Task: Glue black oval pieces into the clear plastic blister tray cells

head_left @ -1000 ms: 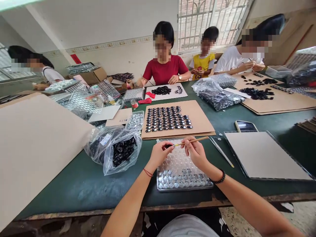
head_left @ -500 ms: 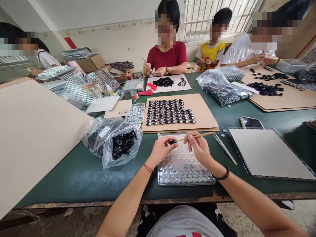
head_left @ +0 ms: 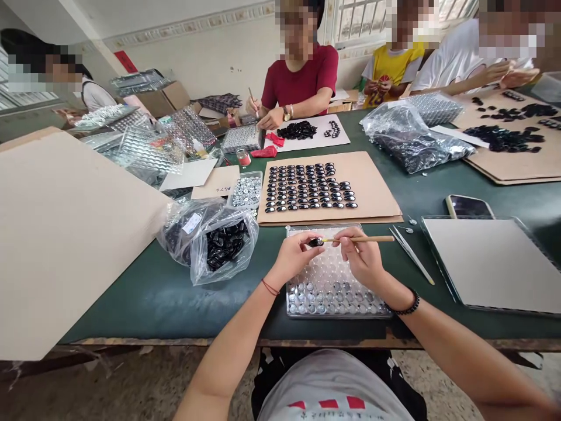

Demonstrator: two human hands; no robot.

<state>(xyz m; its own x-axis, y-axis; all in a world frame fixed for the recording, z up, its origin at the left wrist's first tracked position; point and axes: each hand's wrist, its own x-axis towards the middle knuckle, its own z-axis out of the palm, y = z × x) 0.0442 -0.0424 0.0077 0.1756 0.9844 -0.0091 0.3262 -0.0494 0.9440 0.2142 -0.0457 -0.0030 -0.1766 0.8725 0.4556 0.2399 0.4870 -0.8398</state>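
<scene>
In the head view my left hand (head_left: 293,257) pinches a small glossy black piece (head_left: 314,242) with a silvery part on it, thumb and fingers closed. My right hand (head_left: 363,257) grips a thin wooden stick (head_left: 377,238), held nearly level. Its yellowish tip meets the silvery part of the piece, though whether the tip is a brush is too small to tell. Both hands are above a clear plastic tray (head_left: 339,314) of round pockets, whose nearest rows hold round silvery discs. Rows of black pieces (head_left: 302,194) lie on a cardboard sheet (head_left: 377,199) beyond.
A plastic bag (head_left: 197,257) of black pieces and a box (head_left: 258,202) of small metal parts stand to the left. Tweezers (head_left: 414,257), a phone (head_left: 468,206) and a grey board (head_left: 491,263) lie right. Several people sit around the table; a large cardboard panel (head_left: 74,234) covers the left.
The view has shifted, so the table sits slightly right and higher. The stick has turned closer to level, still at the black piece. The person opposite has moved a hand towards a tray.
</scene>
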